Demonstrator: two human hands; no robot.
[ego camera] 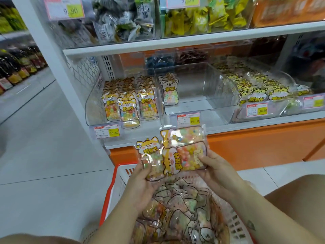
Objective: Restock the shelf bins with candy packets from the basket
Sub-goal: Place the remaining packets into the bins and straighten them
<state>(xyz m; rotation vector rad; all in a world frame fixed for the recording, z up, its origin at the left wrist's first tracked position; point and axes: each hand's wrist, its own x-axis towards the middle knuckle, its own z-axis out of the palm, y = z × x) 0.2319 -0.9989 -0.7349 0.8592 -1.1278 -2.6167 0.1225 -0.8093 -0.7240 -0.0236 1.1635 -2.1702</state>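
Candy packets (172, 152), a small bunch with orange cat faces and coloured sweets inside, are held up between the basket and the lowest shelf, just below its front edge. The left hand (142, 182) grips one upright packet, thumb on its front and fingers behind. The right hand (216, 169) grips the packets lying sideways, thumb pressed on the clear window. The two lots overlap in the middle. Under the hands stands the red-rimmed basket (121, 180), its white mesh wall showing, heaped with more packets (179, 212).

Above and to the left of the bunch, the left bin (91, 106) is packed with rows of matching cat packets right up to its low front lip. The middle bin (219, 85) beside it holds a single koala packet (169, 90) leaning at its left wall, with open room across the rest of it. The right bin (290, 80) carries rows of yellow cat-faced packets. A price tag (107, 132) hangs at the shelf edge (263, 121) under the left bin, and others sit under its neighbours. An upper shelf (193, 41) overhangs the bins, with a gap above their tops. Below the shelf edge runs an orange panel (255, 147). Pale tiled floor (44, 147) stretches away to the left down an aisle.
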